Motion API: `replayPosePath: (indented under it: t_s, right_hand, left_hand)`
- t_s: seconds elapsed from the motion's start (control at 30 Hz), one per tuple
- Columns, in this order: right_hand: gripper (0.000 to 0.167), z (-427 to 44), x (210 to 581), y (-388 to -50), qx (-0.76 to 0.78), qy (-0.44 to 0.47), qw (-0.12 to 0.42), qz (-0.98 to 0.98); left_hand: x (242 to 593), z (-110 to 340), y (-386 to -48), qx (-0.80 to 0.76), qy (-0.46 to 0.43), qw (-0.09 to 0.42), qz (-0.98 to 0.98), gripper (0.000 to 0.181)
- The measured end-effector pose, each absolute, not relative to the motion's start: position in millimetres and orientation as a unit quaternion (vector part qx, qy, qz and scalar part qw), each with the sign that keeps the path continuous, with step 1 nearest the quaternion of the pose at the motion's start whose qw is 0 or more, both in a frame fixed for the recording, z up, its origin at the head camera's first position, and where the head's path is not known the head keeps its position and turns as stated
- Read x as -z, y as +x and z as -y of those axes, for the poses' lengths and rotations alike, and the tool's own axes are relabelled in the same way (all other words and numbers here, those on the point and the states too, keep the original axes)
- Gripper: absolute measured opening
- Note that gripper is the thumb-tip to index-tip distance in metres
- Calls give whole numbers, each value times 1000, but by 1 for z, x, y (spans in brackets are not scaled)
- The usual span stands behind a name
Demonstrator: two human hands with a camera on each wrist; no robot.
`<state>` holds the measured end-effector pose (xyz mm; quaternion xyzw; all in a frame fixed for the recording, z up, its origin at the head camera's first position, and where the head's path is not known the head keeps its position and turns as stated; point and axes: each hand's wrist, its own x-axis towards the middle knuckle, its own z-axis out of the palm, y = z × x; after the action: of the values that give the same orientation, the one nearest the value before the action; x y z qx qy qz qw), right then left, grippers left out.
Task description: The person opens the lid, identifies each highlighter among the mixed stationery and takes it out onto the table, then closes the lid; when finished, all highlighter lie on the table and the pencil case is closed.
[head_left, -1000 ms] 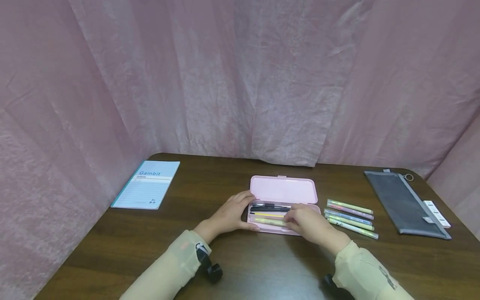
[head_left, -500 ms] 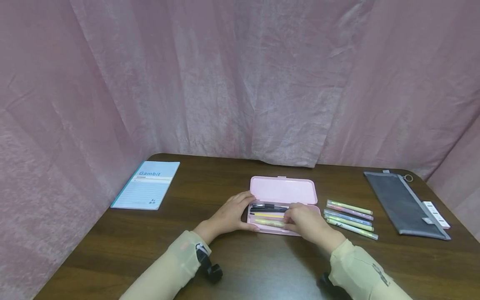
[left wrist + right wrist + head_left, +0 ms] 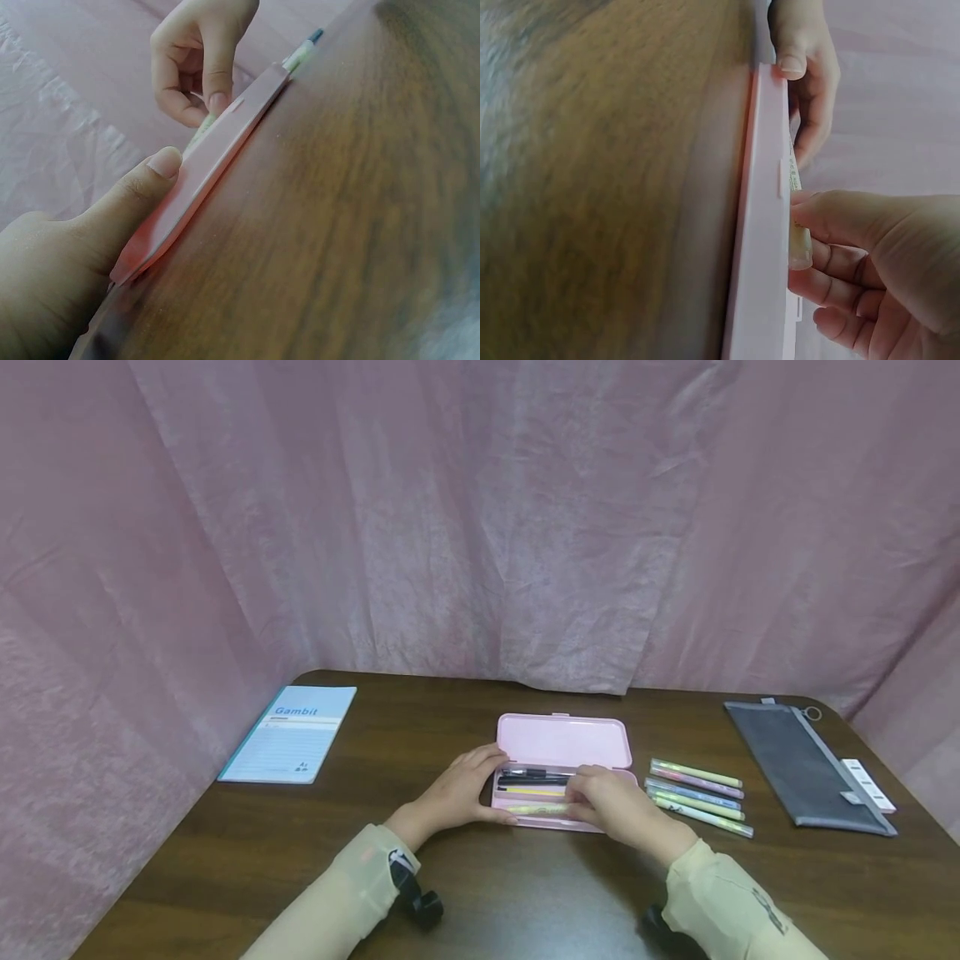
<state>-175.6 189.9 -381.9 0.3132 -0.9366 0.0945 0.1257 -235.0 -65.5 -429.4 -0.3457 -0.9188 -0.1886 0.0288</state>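
An opened pink pencil case point(image 3: 564, 740) lies on the table, its lid folded back. Its left end is held by my left hand point(image 3: 457, 789), thumb at the front edge and fingers toward the back. My right hand point(image 3: 613, 806) reaches into the right part of the case and pinches a light yellow-green pen point(image 3: 800, 247) between thumb and fingers. That pen lies along the front of the tray; my right hand covers its right end in the head view. Behind it are a thin yellow stick point(image 3: 532, 792) and black pens point(image 3: 534, 779).
Several pastel pens point(image 3: 697, 797) lie side by side right of the case. Farther right is a grey zip pouch point(image 3: 806, 768) with a white box point(image 3: 867, 785) partly beside it. A light blue notebook point(image 3: 288, 735) lies at the left. Pink curtains point(image 3: 480, 527) hang behind the table.
My right hand has shifted slightly left inside the case, still at the yellow-green pen. My left hand keeps its hold on the case's end. The head view has moved a little.
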Motion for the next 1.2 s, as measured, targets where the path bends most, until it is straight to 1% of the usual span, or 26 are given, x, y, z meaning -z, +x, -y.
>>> replayPosePath:
  t_s: [0.23, 0.53, 0.8, 1.2]
  right_hand:
    - [8, -194, 373, -174, -125, 304, 99, 939]
    - [11, -206, 359, -169, -144, 287, 73, 944]
    - [12, -222, 354, -164, -149, 279, 89, 944]
    - [12, -247, 346, -154, -158, 249, 86, 951]
  left_hand:
    - [430, 67, -235, 186, -344, 29, 920, 94]
    - [430, 67, -235, 190, -340, 20, 921, 93]
    - [428, 66, -234, 187, -337, 14, 923, 95]
    - [431, 65, -236, 188, -331, 11, 925, 95]
